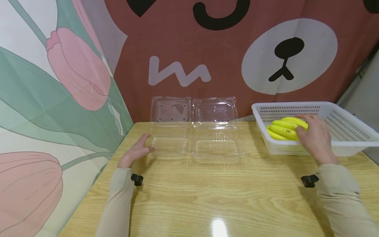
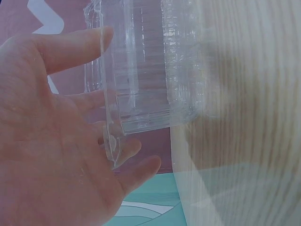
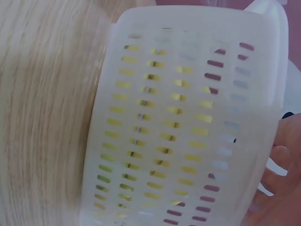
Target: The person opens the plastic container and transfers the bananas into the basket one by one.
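Two clear plastic clamshell boxes lie open side by side at the back of the wooden table [image 1: 207,197]. My left hand [image 1: 139,149] rests open on the table, its fingertips touching the left box [image 1: 170,144]. In the left wrist view that hand [image 2: 61,141] has spread fingers, with the box [image 2: 146,70] rim against them. At the right, my right hand [image 1: 315,136] reaches over the front wall of a white slotted basket [image 1: 284,149]. It grips the end of a bunch of yellow bananas [image 1: 282,129] inside.
The second clear box [image 1: 216,148] lies just right of the first, its lid leaning on the bear-print curtain [image 1: 225,65]. The basket [image 3: 188,117] shows yellow through its slots. A tulip-print curtain [image 1: 44,98] borders the left side of the table.
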`<state>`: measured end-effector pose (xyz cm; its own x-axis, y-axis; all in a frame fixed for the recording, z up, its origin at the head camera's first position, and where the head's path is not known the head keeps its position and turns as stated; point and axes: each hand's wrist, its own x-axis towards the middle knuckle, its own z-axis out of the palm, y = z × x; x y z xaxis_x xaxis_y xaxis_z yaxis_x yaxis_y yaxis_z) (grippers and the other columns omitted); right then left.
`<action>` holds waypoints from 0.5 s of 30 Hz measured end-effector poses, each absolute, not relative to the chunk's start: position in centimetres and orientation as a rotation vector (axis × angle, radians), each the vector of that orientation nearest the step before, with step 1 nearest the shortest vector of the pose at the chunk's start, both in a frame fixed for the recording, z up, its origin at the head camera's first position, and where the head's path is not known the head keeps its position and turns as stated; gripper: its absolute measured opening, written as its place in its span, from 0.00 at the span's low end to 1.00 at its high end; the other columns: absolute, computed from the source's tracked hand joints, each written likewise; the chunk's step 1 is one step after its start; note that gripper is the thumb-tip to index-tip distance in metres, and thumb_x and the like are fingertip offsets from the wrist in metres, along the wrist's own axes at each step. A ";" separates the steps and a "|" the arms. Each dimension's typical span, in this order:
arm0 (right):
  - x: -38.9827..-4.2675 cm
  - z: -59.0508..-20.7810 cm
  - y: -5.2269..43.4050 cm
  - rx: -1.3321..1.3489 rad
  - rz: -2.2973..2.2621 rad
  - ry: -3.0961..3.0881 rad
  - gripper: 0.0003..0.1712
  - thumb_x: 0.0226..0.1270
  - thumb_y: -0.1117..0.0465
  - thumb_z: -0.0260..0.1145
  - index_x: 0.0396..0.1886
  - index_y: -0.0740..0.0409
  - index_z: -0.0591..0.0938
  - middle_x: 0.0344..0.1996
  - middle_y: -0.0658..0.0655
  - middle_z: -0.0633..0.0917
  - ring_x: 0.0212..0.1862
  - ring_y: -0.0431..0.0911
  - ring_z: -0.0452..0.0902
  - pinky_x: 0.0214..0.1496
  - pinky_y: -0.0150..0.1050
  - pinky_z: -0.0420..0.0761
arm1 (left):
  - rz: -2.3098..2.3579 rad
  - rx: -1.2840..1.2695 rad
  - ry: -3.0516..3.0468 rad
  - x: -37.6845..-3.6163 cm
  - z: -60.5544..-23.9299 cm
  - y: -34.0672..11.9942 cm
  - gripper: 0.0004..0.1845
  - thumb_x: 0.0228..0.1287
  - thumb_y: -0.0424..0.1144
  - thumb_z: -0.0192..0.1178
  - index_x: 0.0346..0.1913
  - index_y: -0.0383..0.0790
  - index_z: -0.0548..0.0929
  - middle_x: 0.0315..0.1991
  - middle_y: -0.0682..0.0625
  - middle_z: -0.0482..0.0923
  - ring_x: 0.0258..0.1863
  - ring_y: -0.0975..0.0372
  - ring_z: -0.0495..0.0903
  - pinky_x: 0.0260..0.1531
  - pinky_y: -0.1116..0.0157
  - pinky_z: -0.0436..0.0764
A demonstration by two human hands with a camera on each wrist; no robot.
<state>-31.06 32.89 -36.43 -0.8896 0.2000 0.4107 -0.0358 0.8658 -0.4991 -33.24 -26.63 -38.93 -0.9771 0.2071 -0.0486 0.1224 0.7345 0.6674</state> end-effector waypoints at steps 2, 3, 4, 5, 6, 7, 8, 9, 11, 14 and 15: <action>-31.0 -36.2 32.7 -0.096 0.711 -2.577 0.26 0.75 0.63 0.52 0.70 0.65 0.67 0.65 0.75 0.64 0.65 0.72 0.56 0.66 0.70 0.54 | 1.057 0.276 2.822 -33.2 -38.9 -26.6 0.39 0.71 0.40 0.53 0.76 0.29 0.46 0.76 0.30 0.29 0.75 0.40 0.33 0.71 0.41 0.39; -31.0 -36.1 32.5 -0.082 0.712 -2.574 0.26 0.75 0.62 0.52 0.70 0.66 0.68 0.65 0.75 0.65 0.64 0.72 0.57 0.65 0.70 0.55 | 1.049 0.278 2.829 -33.2 -39.0 -26.6 0.39 0.72 0.40 0.53 0.76 0.29 0.47 0.76 0.30 0.30 0.75 0.40 0.33 0.71 0.41 0.39; -30.9 -36.0 32.3 -0.068 0.712 -2.573 0.26 0.76 0.61 0.52 0.70 0.67 0.68 0.64 0.75 0.65 0.64 0.72 0.57 0.64 0.70 0.56 | 1.038 0.277 2.836 -33.3 -39.0 -26.6 0.38 0.72 0.41 0.52 0.76 0.29 0.47 0.76 0.30 0.30 0.75 0.40 0.33 0.71 0.42 0.39; -30.9 -35.9 32.2 -0.054 0.711 -2.573 0.27 0.76 0.60 0.51 0.70 0.67 0.67 0.64 0.76 0.65 0.63 0.72 0.58 0.63 0.70 0.57 | 1.026 0.280 2.846 -33.3 -39.0 -26.6 0.38 0.73 0.41 0.51 0.76 0.28 0.47 0.76 0.29 0.31 0.75 0.40 0.34 0.71 0.41 0.40; -30.9 -35.7 32.0 -0.043 0.709 -2.576 0.27 0.77 0.58 0.51 0.70 0.68 0.67 0.64 0.76 0.65 0.63 0.72 0.58 0.63 0.70 0.57 | 1.015 0.281 2.855 -33.3 -39.0 -26.6 0.37 0.74 0.42 0.51 0.76 0.28 0.47 0.76 0.29 0.31 0.75 0.40 0.34 0.71 0.41 0.39; -30.9 -35.5 31.8 -0.030 0.705 -2.577 0.28 0.77 0.57 0.51 0.70 0.68 0.67 0.64 0.76 0.66 0.63 0.72 0.58 0.63 0.70 0.57 | 1.003 0.282 2.865 -33.3 -39.0 -26.6 0.37 0.74 0.43 0.50 0.76 0.28 0.47 0.76 0.29 0.31 0.75 0.39 0.34 0.71 0.41 0.39; -30.9 -35.3 31.5 -0.016 0.702 -2.574 0.28 0.77 0.57 0.51 0.70 0.68 0.67 0.64 0.76 0.66 0.63 0.72 0.59 0.63 0.70 0.58 | 0.995 0.280 2.878 -33.4 -38.9 -26.6 0.37 0.75 0.43 0.50 0.76 0.29 0.48 0.76 0.29 0.31 0.75 0.39 0.34 0.71 0.42 0.39; -30.8 -35.1 31.2 -0.005 0.700 -2.575 0.28 0.78 0.56 0.50 0.70 0.68 0.67 0.64 0.75 0.67 0.63 0.72 0.59 0.64 0.70 0.57 | 0.990 0.279 2.892 -33.4 -38.9 -26.6 0.37 0.75 0.44 0.49 0.76 0.29 0.48 0.76 0.29 0.32 0.75 0.39 0.34 0.71 0.42 0.39; -30.7 -34.6 30.6 0.032 0.708 -2.574 0.29 0.78 0.55 0.50 0.70 0.68 0.66 0.65 0.75 0.67 0.66 0.71 0.57 0.66 0.69 0.55 | 0.982 0.288 2.928 -33.3 -38.7 -26.5 0.36 0.75 0.45 0.49 0.75 0.28 0.49 0.75 0.27 0.34 0.74 0.38 0.35 0.71 0.42 0.40; -30.5 -33.7 29.6 0.082 0.712 -2.569 0.28 0.79 0.55 0.50 0.70 0.68 0.66 0.65 0.74 0.67 0.68 0.70 0.56 0.69 0.67 0.53 | 0.992 0.287 2.989 -33.3 -38.3 -26.3 0.38 0.75 0.46 0.50 0.75 0.27 0.50 0.75 0.26 0.40 0.74 0.37 0.41 0.71 0.42 0.44; -30.4 -33.5 29.2 0.096 0.710 -2.572 0.29 0.79 0.54 0.49 0.70 0.68 0.66 0.66 0.74 0.67 0.68 0.70 0.55 0.69 0.67 0.52 | 0.995 0.287 3.005 -33.3 -38.1 -26.1 0.38 0.75 0.47 0.50 0.75 0.26 0.49 0.75 0.26 0.42 0.74 0.37 0.43 0.71 0.43 0.45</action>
<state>-30.35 29.23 -33.50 -0.8885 0.0554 0.4555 -0.1862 0.8637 -0.4683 -33.27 -26.12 -38.14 -0.9830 0.1590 0.0916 0.1823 0.7879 0.5882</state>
